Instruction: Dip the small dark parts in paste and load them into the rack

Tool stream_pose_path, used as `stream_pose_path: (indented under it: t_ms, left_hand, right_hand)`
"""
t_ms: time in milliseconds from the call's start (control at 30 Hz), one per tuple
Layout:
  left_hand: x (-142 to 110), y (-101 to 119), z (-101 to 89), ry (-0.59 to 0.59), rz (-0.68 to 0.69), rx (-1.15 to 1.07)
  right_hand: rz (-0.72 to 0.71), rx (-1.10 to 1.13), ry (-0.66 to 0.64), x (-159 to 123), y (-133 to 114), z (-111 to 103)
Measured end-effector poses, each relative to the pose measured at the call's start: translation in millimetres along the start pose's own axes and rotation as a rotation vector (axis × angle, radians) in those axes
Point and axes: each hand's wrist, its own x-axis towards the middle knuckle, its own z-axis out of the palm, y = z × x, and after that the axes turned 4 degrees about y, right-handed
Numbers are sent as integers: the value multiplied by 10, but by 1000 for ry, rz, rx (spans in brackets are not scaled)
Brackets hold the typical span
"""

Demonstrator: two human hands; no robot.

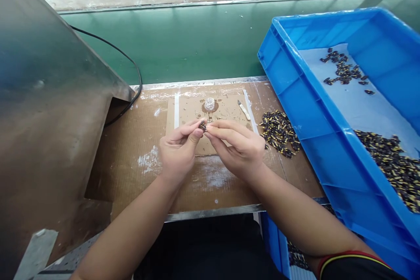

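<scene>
A grey metal housing crowds the left edge of your brown cardboard-covered bench, with open room beside it. Mid-bench, your left hand and right hand pinch a small dark component between their fingertips. Rightward, a loose heap of dark-and-yellow components lies near a bright blue plastic crate over the bench's right edge.

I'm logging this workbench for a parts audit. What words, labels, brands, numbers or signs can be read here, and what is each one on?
No text can be read. The dark part pinched between the left hand and right hand is too small to show any marking; the loose banded parts, clear jar and blue plastic crate show no legible lettering.
</scene>
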Motion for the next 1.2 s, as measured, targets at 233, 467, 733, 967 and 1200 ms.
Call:
stream_pose_path:
  t_ms: [233, 467, 733, 967, 1200]
  left_hand:
    - [-12, 60, 7, -11, 21, 5]
    - [-35, 27, 42, -68, -34, 28]
    - [26, 33, 29, -130, 9, 110]
    - [21, 34, -18, -118, -22, 156]
    - [65, -1, -74, -155, -40, 204]
  right_hand:
    - [-4, -14, 4, -3, -18, -8]
    - [-40, 7, 59, 30, 93, -1]
    - [18, 18, 15, -3, 260, 39]
    - [80, 16, 16, -26, 212, 110]
    - [139, 63, -1, -49, 246, 130]
